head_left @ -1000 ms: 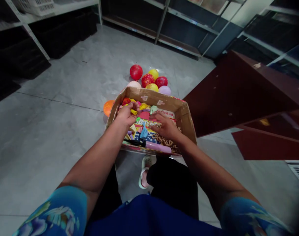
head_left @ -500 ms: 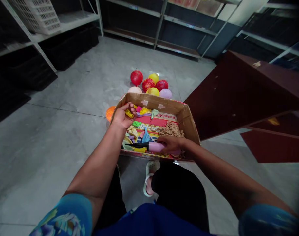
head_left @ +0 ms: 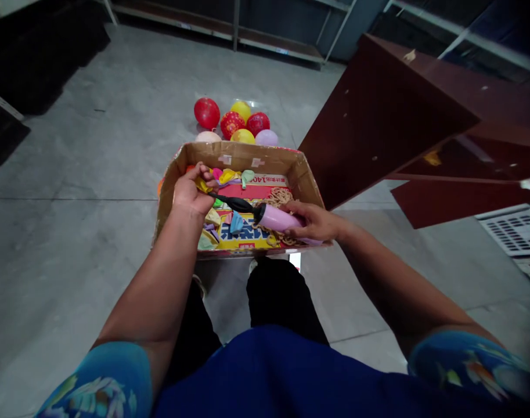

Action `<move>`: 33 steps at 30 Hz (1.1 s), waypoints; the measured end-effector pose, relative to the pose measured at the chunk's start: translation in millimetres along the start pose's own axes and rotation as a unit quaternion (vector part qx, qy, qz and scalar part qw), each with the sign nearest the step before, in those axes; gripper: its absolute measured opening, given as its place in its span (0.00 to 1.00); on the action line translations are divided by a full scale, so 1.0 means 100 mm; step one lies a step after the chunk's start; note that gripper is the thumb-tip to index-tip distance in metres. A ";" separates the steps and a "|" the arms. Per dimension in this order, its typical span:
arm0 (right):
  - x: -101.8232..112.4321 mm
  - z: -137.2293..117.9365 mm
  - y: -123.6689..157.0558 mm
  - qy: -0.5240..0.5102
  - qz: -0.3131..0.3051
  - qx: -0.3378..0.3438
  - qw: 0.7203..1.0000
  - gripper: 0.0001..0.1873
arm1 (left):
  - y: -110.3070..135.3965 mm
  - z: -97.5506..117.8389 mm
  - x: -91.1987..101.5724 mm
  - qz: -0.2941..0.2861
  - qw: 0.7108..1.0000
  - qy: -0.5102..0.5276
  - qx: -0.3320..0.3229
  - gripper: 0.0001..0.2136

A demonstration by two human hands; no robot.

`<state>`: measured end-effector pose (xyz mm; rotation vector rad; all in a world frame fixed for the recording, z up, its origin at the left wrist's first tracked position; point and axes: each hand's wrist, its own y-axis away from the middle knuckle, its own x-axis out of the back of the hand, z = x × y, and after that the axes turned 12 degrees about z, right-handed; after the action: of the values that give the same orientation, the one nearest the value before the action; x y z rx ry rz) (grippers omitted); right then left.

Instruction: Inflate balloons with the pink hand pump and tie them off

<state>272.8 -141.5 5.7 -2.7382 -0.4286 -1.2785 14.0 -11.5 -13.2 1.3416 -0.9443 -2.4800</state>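
A cardboard box [head_left: 242, 155] stands on the floor in front of my knees, holding several limp coloured balloons, printed packets and a coil of tan string [head_left: 281, 196]. My left hand [head_left: 190, 190] is closed on a limp yellow balloon [head_left: 202, 185] at the box's left side. My right hand [head_left: 313, 220] grips a pink hand pump [head_left: 277, 217] lifted over the box. The pump's black nozzle [head_left: 232, 202] points left and reaches my left hand.
Several inflated red, yellow, pink and lilac balloons [head_left: 234, 123] lie on the grey tiled floor behind the box. A dark red wooden cabinet [head_left: 390, 110] stands close at the right. Metal shelving runs along the back wall. A white grille [head_left: 515, 232] lies far right.
My right hand moved from the string to the pink pump, grasped it and lifted it. The nozzle now reaches my left hand, which has kept hold of the yellow balloon.
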 end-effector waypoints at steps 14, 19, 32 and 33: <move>-0.16 0.01 0.06 -0.027 0.000 -0.044 0.999 0.22 | -0.09 -0.12 0.00 0.035 0.999 0.021 -0.021 0.11; -0.21 -0.02 -0.01 -0.010 0.009 -0.053 0.998 0.24 | -0.10 -0.17 0.00 0.021 0.998 0.031 -0.051 0.09; -0.28 -0.13 -0.05 -0.052 0.008 -0.044 0.998 0.22 | -0.03 -0.04 0.06 -0.008 0.996 0.063 -0.056 0.07; -0.28 -0.14 -0.05 -0.048 0.010 -0.044 0.998 0.22 | -0.03 -0.04 0.06 -0.008 0.997 0.059 -0.058 0.07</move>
<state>244.0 -145.0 -7.0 -2.8774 -0.3606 -1.1934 14.0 -13.8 -20.5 1.4443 -0.7549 -2.3971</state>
